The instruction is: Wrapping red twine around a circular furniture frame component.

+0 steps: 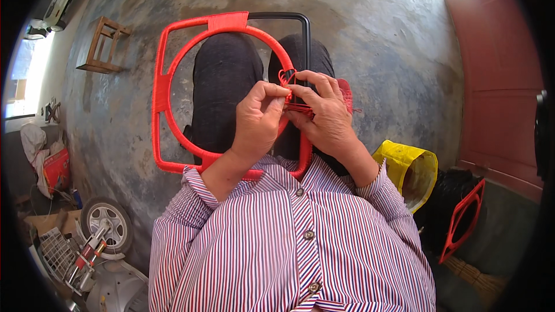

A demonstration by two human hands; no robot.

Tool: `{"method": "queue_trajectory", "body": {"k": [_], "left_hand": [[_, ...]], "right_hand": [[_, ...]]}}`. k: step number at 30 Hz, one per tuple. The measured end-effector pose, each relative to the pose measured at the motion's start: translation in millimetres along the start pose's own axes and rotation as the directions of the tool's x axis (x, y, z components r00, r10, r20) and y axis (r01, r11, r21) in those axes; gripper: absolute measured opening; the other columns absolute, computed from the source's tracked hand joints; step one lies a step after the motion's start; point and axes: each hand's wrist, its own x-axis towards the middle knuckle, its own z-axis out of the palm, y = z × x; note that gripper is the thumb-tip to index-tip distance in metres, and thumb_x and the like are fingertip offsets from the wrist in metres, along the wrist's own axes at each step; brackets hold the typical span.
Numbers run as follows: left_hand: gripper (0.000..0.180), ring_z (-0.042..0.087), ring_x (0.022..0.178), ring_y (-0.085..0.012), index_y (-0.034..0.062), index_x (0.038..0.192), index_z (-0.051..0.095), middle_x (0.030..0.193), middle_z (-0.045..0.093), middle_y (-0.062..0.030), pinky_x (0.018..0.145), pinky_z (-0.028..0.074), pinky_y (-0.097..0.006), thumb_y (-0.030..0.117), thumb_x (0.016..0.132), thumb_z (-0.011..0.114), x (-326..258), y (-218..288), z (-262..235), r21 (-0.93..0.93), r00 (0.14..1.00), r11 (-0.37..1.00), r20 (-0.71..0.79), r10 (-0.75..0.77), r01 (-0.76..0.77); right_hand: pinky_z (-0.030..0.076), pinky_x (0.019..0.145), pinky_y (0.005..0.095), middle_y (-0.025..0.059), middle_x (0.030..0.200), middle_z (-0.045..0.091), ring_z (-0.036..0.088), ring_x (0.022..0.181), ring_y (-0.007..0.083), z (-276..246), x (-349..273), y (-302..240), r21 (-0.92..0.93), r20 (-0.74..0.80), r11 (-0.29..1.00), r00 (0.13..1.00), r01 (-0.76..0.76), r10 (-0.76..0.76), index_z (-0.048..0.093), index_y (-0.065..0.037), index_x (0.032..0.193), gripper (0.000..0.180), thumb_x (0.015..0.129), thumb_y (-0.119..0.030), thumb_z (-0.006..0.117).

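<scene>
Red cord (299, 107) pinched in the left hand (258, 112), the right hand (325, 108) gripping its strands too! Near-square, the ringed frame (160, 101) lies across both knees (228, 81), long axis hard to call, bare black corner (304, 18) pointing away and right; far left, a red box (56, 170), markings too small to read.

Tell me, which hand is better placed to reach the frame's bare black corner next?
Probably the right hand: it lies across that side of the frame, nearer the black corner. The left hand is farther off, pinching at the red cord.
</scene>
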Motion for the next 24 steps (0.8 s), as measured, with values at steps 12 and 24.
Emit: {"method": "queue_trajectory", "body": {"k": [12, 24], "left_hand": [[0.009, 0.062, 0.084, -0.0078, 0.0008, 0.100, 0.062, 0.092, 0.064, -0.0026, 0.076, 0.051, -0.022, -0.003, 0.095, 0.055, -1.1, 1.0, -1.8, -0.019, 0.999, 0.999, -0.007, 0.034, -0.034], [0.009, 0.059, 0.086, -0.0055, 0.0014, 0.099, 0.062, 0.092, 0.063, -0.0011, 0.077, 0.049, -0.021, -0.003, 0.096, 0.055, -1.3, 4.5, 0.4, -0.005, 0.998, 0.999, 0.029, 0.051, -0.051]], "right_hand": [[0.047, 0.092, 0.0386, 0.0096, 0.114, 0.064, 0.057, 0.110, 0.0284, 4.4, -11.9, 8.7, 0.201, -0.156, 0.980, 0.987, 0.007, 0.024, 0.071, -0.004, 0.093, 0.022, 0.072, -0.007, 0.078], [0.047, 0.094, 0.0393, 0.0095, 0.113, 0.063, 0.056, 0.112, 0.0300, -3.2, -14.2, 2.6, 0.194, -0.135, 0.981, 0.990, -0.020, 0.046, 0.071, -0.005, 0.100, 0.029, 0.072, -0.007, 0.078]]}}
